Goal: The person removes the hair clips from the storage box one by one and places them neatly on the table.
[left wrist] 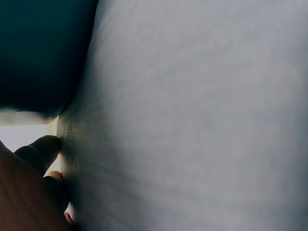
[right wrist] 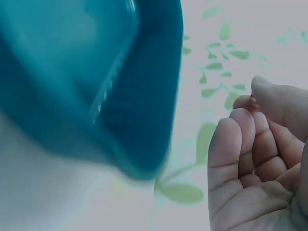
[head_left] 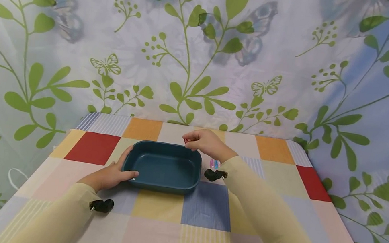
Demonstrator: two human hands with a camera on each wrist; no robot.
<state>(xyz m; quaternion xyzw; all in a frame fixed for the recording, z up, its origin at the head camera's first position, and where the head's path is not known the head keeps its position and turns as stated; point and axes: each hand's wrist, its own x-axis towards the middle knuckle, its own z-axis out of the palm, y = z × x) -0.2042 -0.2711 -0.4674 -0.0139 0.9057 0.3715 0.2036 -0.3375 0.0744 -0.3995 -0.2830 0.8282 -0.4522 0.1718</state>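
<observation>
A dark teal rectangular tub (head_left: 159, 186) sits on the patchwork cloth, its visible inside bare. My left hand (head_left: 113, 174) holds its left end, thumb at the front-left corner of the rim and fingers along the outer wall. Beyond the tub's back-right corner, my right hand (head_left: 204, 142) pinches a small red thing (head_left: 186, 140) between thumb and fingertips; its kind is too small to tell. In the right wrist view the other fingers are loosely bent, and the teal tub (right wrist: 144, 110) appears beside them. The left wrist view shows mostly cloth, with the tub's side (left wrist: 43, 53) at upper left.
A small shiny pink-and-blue striped item (head_left: 215, 163) lies right of the tub, partly behind my right wrist. Black camera mounts (head_left: 215, 175) are on both wrists. A leaf-patterned curtain (head_left: 202, 57) hangs behind the table. A white cord (head_left: 14, 176) loops at the left edge.
</observation>
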